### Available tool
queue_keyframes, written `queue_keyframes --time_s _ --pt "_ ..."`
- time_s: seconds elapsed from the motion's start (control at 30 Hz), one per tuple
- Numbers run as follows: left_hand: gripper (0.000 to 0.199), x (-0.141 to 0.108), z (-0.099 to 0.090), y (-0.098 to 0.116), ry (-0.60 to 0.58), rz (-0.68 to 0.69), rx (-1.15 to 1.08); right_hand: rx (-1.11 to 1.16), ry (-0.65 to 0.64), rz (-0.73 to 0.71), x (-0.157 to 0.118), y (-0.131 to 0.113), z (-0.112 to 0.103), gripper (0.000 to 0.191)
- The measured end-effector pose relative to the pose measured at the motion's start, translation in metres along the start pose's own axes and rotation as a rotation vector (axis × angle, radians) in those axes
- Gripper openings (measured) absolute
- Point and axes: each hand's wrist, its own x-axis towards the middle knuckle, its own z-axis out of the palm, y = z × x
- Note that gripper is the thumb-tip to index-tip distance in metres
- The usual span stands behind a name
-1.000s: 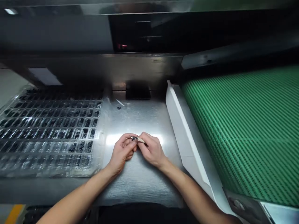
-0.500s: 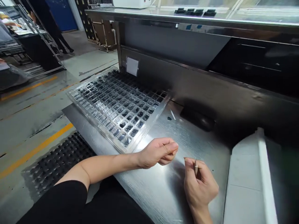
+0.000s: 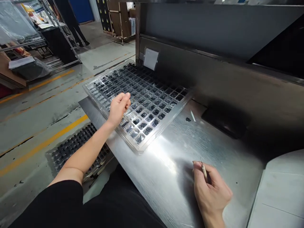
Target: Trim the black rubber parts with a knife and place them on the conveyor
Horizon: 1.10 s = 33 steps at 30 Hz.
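Observation:
Over the left part of the clear plastic tray [image 3: 156, 133] my left hand [image 3: 120, 107] is raised, its fingers pinched together. Whatever they hold, if anything, is hidden. Many of the tray's pockets contain small black parts [image 3: 148, 130] with ring-like patterns. Low above the metal table, my right hand [image 3: 211, 190] is closed around a slim, pale-handled tool [image 3: 204, 171] with a thin pointed tip. A small black part [image 3: 188, 119] and a white stick [image 3: 193, 116] lie on the table to the right of the tray.
Below the table's left edge sits another tray [image 3: 76, 142] of black parts. A dark flat object [image 3: 224, 123] lies along the metal back panel, where a white card [image 3: 150, 59] hangs. At right stands a white board-like piece [image 3: 282, 186]. A person [image 3: 76, 28] stands in the far aisle.
My left hand has moved from near my right hand leftward and away, over the tray. My right hand keeps the pointed tool. The view has turned down and to the right.

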Motion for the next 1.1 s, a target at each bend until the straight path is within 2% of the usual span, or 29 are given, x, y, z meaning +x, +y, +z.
queue_keyframes --time_s 0.1,0.23,0.37,0.53,0.7,0.87,0.97,1.03,1.1 --pt "0.059 0.012 -0.012 -0.012 -0.010 -0.129 -0.076 0.015 -0.015 -0.039 -0.001 0.000 0.001 0.034" --pt "0.056 0.008 -0.003 -0.022 -0.089 -0.252 -0.139 0.013 -0.009 -0.073 -0.001 -0.001 0.000 0.030" --pt "0.053 0.008 0.007 -0.026 -0.121 -0.165 -0.030 0.011 -0.010 -0.097 0.001 -0.002 -0.002 0.029" --pt "0.044 0.009 0.005 -0.030 -0.112 -0.042 0.066 0.012 -0.024 -0.142 0.002 -0.005 -0.002 0.026" --pt "0.044 0.005 0.002 -0.031 -0.101 -0.040 0.067 0.038 -0.043 -0.167 0.001 -0.004 -0.002 0.020" --pt "0.042 0.009 -0.005 -0.026 -0.029 -0.007 0.033 0.045 -0.050 -0.168 0.001 -0.005 -0.003 0.020" --pt "0.035 0.012 -0.022 -0.019 0.006 0.062 0.243 0.045 -0.057 -0.168 0.002 -0.006 -0.002 0.019" --pt "0.026 0.010 -0.037 -0.014 -0.022 0.141 0.535 0.050 -0.069 -0.171 0.002 -0.007 -0.002 0.018" --pt "0.019 0.005 -0.050 -0.009 -0.110 0.227 0.861 0.056 -0.077 -0.182 0.001 -0.006 -0.001 0.016"
